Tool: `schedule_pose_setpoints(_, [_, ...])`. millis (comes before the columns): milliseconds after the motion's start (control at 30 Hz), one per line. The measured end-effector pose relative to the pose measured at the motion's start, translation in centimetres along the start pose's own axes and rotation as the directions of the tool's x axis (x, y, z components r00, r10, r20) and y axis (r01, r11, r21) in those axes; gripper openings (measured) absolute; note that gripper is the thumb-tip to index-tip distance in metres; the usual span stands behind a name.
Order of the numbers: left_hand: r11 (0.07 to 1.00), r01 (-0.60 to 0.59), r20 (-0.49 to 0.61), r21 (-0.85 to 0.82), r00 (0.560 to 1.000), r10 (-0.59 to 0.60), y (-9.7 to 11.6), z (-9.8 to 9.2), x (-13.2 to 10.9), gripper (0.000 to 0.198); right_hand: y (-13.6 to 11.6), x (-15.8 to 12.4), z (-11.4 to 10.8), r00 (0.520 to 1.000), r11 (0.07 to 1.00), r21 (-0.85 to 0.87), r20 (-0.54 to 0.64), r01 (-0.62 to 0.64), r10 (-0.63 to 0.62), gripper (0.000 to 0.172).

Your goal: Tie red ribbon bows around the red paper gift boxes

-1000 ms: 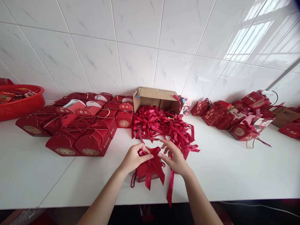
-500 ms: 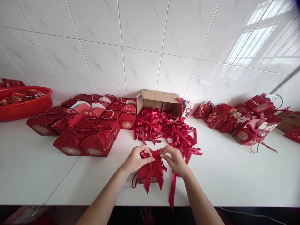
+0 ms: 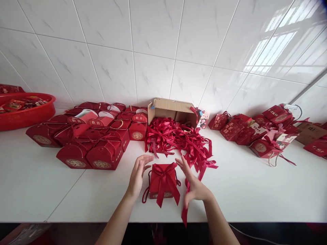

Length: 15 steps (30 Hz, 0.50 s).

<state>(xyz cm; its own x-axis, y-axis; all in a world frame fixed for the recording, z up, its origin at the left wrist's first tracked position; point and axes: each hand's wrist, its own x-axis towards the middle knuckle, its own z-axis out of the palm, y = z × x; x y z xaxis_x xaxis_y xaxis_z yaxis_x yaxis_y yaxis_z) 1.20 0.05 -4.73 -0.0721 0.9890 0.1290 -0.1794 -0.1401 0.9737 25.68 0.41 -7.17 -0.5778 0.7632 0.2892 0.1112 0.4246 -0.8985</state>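
A small red gift box (image 3: 154, 185) stands on the white table near its front edge. On its top lies a red ribbon bow (image 3: 164, 174) with two tails hanging over the front. Dark red cord handles (image 3: 145, 194) droop at both sides of the box. To the left of the box, apart from it, is my left hand (image 3: 138, 175), its fingers stretched and holding nothing. My right hand (image 3: 194, 185) is spread at the right of the box, above a loose red ribbon (image 3: 184, 216) that partly shows beneath it.
Behind the box lies a heap of red ribbons (image 3: 176, 136) spilling from an open cardboard box (image 3: 173, 104). Several filled red gift boxes (image 3: 102, 154) crowd the left, beside a red basin (image 3: 28, 114). More gift boxes (image 3: 263, 146) sit at the right. A tiled wall (image 3: 153, 75) rises behind.
Both hands have let go of the ribbon bow and moved apart to either side of the box, fingers opening. The bow now lies uncovered on the box.
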Motion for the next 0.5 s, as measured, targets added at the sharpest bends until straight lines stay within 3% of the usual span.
schedule_pose_setpoints(67, [0.993, 0.092, -0.069, -0.079, 0.993, -0.098, -0.9, -0.3, -1.0, 0.051, -0.2, -0.1, 1.1, 0.995, 0.995, -0.06, 0.041, -0.085, 0.087, 0.145])
schedule_pose_setpoints(133, [0.982, 0.156, -0.065, -0.11, 0.984, -0.164, -1.6, -0.5, -1.9, 0.053, -0.7, 0.1, 2.5, 0.992, 0.991, -0.05, -0.007, -0.125, 0.125, 0.133])
schedule_pose_setpoints(233, [0.983, 0.167, -0.068, -0.07, 0.983, -0.172, -2.0, -1.0, -2.7, 0.057, -1.5, -0.1, 3.4, 0.979, 0.994, -0.011, -0.173, -0.11, 0.107, 0.114])
schedule_pose_setpoints(300, [0.991, 0.13, -0.097, 0.0, 0.987, -0.13, -1.8, -1.7, -2.9, 0.059, -1.6, -1.1, 1.8, 0.933, 0.995, -0.019, -0.349, -0.102, 0.089, 0.109])
schedule_pose_setpoints(333, [0.993, 0.109, -0.114, 0.04, 0.988, -0.104, -1.6, -2.2, -2.8, 0.059, -1.5, -1.9, 0.2, 0.885, 0.994, -0.029, -0.459, -0.107, 0.082, 0.11])
schedule_pose_setpoints(367, [0.993, 0.093, -0.131, 0.078, 0.988, -0.082, -1.3, -2.7, -2.8, 0.058, -1.2, -2.8, -1.8, 0.807, 0.989, -0.052, -0.584, -0.138, 0.082, 0.109])
schedule_pose_setpoints(433, [0.988, 0.073, -0.159, 0.137, 0.986, -0.051, -0.8, -3.8, -2.7, 0.057, -0.2, -4.8, -7.0, 0.577, 0.966, -0.046, -0.808, -0.256, 0.115, 0.117])
schedule_pose_setpoints(500, [0.982, 0.066, -0.183, 0.175, 0.982, -0.033, -0.5, -4.5, -2.7, 0.056, 1.2, -6.5, -12.5, 0.379, 0.916, -0.047, -0.918, -0.398, 0.117, 0.128])
